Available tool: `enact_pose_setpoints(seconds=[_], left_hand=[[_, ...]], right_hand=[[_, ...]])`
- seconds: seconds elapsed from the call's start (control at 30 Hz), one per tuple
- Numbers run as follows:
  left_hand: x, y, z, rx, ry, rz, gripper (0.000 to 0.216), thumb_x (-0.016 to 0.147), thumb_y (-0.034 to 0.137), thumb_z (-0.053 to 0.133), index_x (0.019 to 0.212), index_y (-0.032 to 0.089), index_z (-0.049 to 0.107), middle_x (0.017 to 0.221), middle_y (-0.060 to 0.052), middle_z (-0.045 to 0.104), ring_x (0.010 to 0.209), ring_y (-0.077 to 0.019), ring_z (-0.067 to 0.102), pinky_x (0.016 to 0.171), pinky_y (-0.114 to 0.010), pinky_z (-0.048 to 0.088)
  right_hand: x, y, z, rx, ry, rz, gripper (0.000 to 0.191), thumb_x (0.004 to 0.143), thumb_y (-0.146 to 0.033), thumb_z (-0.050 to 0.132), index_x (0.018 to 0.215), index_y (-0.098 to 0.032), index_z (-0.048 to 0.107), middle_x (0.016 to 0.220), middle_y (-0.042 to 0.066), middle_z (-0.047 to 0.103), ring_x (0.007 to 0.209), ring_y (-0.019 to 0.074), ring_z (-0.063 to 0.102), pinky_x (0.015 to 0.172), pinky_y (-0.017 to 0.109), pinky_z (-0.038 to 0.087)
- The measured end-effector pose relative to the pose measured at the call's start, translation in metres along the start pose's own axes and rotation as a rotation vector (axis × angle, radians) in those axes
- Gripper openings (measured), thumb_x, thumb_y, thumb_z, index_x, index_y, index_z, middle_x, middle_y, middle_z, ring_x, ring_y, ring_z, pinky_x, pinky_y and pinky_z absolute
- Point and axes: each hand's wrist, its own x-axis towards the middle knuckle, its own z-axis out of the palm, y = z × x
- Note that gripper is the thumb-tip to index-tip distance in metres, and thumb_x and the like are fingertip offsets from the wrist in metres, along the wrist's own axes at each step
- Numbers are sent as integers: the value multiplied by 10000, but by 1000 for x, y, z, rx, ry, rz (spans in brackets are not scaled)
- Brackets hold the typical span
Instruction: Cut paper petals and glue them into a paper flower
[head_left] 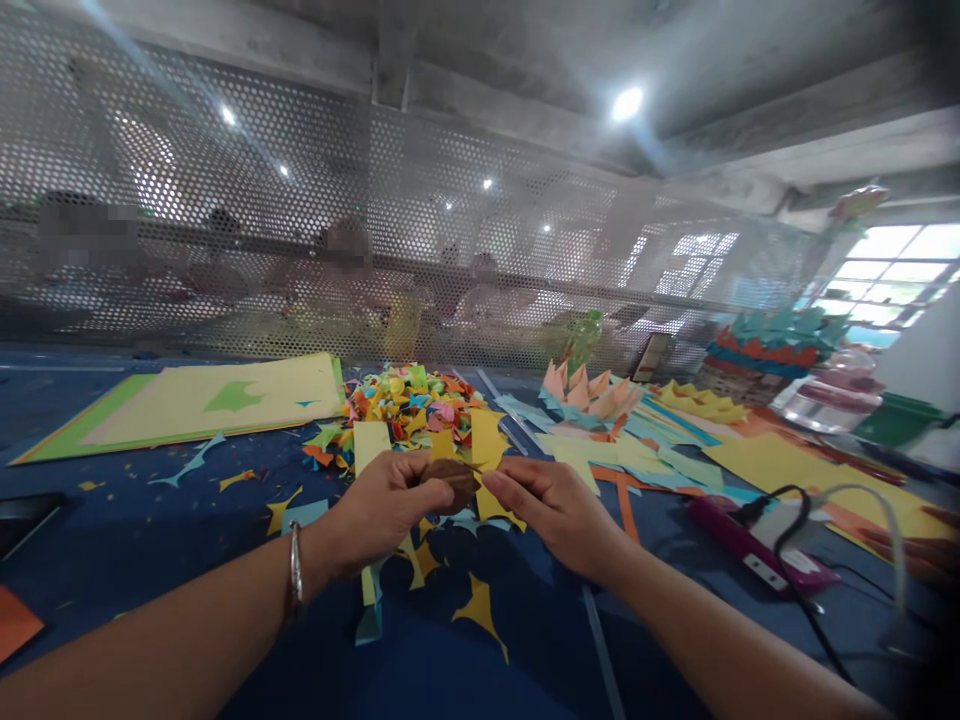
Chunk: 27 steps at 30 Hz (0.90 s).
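My left hand (397, 500) is closed round a brown, rounded piece (451, 482), thumb on top, just above the table. Its exact kind I cannot make out. Fingertips of my right hand (544, 505) are pinched together close to the right edge of the brown piece; whatever they hold is too small to name. Below and behind my hands lie cut yellow paper offcuts (480, 612) and a yellow paper strip (491, 440). Farther back rises a heap of small coloured paper scraps (412, 400).
Large paper sheets (187, 400) are stacked at left. Zigzag-folded paper crowns (589, 395) stand back right. A purple power strip (757, 548) with cables lies at right, near another person's hand (919, 550). A perforated metal screen (450, 230) borders the blue table (247, 650).
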Motion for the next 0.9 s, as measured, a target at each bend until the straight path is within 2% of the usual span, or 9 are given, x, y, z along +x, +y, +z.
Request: enact_pose_setpoints(seconds=[0.27, 0.47, 0.67, 0.9], left_hand=[[0, -1, 0, 5, -38, -8, 65, 650, 181, 507, 593, 162, 534, 554, 65, 393, 506, -77, 256, 531, -256, 238], [1, -6, -2, 13, -54, 3, 57, 662, 192, 503, 623, 162, 532, 604, 44, 430, 570, -96, 338, 579, -256, 268], [0, -6, -2, 43, -89, 4, 76, 670, 188, 496, 601, 174, 466, 596, 47, 381, 563, -98, 299, 560, -262, 238], [1, -6, -3, 102, -101, -1, 43, 656, 185, 479, 621, 174, 500, 599, 44, 395, 565, -100, 304, 551, -267, 227]], right_hand=[[0, 3, 2, -8, -15, 8, 420, 907, -468, 389, 584, -208, 321, 575, -43, 306, 537, 113, 314, 510, 260, 282], [1, 3, 2, -17, -16, 5, 425, 909, -461, 390, 576, -203, 325, 573, -45, 310, 530, 106, 323, 504, 252, 281], [0, 2, 1, -17, -20, -19, 412, 914, -437, 396, 582, -201, 337, 569, -43, 325, 531, 102, 336, 502, 247, 288], [0, 0, 2, 8, -36, -24, 402, 917, -434, 396, 591, -200, 372, 568, -44, 330, 530, 105, 334, 506, 250, 285]])
